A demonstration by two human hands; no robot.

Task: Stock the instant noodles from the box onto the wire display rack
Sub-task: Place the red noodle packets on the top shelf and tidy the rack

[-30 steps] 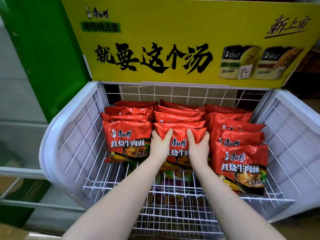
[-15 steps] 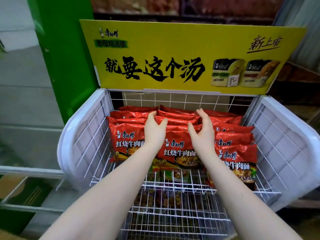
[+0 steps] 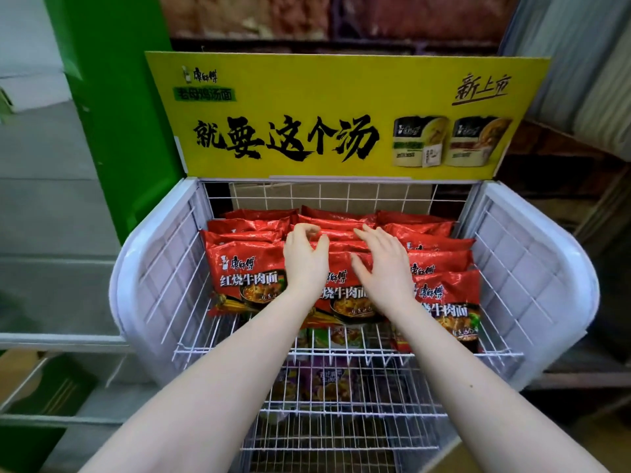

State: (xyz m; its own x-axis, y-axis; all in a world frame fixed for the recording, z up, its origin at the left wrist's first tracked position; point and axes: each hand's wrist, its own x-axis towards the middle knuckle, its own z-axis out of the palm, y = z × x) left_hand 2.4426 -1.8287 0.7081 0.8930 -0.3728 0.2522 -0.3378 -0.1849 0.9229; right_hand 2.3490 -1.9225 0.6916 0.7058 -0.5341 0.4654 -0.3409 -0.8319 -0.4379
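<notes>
Red instant noodle packs fill the top tier of the white wire display rack in three overlapping rows. My left hand rests on the middle row, fingers curled and spread over the pack tops. My right hand lies beside it, fingers spread flat on the middle row's packs. Neither hand grips a pack. The right row of packs reaches the rack's front. The box is out of view.
A yellow sign stands behind the rack. A green pillar rises at the left. A lower wire tier holds purple and green packs. Shelving stands at the right, a metal rail at the lower left.
Both hands let go of the front middle pack and slid back up the row with fingers spread. The camera pulled back and tilted up.
</notes>
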